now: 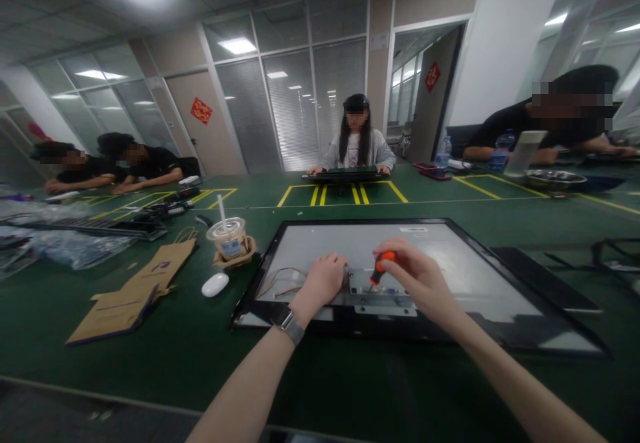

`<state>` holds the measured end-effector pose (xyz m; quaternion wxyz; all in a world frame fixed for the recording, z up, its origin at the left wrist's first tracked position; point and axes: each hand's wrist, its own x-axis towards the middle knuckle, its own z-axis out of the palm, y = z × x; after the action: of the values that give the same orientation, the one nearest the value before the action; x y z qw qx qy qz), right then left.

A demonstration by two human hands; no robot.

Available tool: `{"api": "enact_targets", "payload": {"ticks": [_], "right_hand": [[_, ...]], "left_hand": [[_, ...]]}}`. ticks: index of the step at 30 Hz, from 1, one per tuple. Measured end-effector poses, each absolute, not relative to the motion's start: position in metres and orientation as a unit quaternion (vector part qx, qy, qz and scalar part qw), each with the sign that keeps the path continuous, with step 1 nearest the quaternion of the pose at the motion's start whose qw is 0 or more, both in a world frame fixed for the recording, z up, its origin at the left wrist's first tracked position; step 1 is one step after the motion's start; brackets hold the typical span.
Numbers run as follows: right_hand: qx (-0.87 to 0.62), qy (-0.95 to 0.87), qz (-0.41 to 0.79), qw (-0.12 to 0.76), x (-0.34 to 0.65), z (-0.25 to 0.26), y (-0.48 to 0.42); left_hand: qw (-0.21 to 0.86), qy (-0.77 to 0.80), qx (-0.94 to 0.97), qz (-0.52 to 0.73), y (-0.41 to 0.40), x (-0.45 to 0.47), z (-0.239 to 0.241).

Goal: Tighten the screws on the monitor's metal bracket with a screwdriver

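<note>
A large flat display panel with a black frame lies back side up on the table in front of me. A metal circuit-board housing with small connectors sits near its front edge. My right hand is closed around an orange and black screwdriver, tilted with its tip down at the housing. My left hand, with a watch at the wrist, rests on the panel with its bent fingers against the housing's left edge. Its fingertips are partly hidden. Loose thin wires lie left of it.
Left of the panel are an iced drink cup, a white mouse-shaped object and a brown paper bag. A dark flat strip lies to the right. Across the green table a person holds another panel; other people sit at both sides.
</note>
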<state>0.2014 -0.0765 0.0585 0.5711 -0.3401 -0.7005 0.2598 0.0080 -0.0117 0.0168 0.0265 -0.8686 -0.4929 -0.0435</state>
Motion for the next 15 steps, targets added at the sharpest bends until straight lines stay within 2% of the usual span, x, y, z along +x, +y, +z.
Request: {"api": "enact_targets", "payload": {"ticks": [5, 11, 15], "right_hand": [[-0.337, -0.688, 0.314, 0.561, 0.2011, 0.0578, -0.0791], [-0.341, -0.683, 0.253, 0.595, 0.2017, 0.0597, -0.0763], [-0.349, -0.677, 0.273, 0.587, 0.2047, 0.0583, -0.0749]], "left_hand": [[0.024, -0.496, -0.867, -0.045, -0.0102, 0.0081, 0.0165], [0.023, -0.494, -0.867, -0.056, -0.0089, 0.0073, 0.0136], [0.023, -0.488, -0.87, -0.065, -0.008, 0.0056, 0.0112]]}}
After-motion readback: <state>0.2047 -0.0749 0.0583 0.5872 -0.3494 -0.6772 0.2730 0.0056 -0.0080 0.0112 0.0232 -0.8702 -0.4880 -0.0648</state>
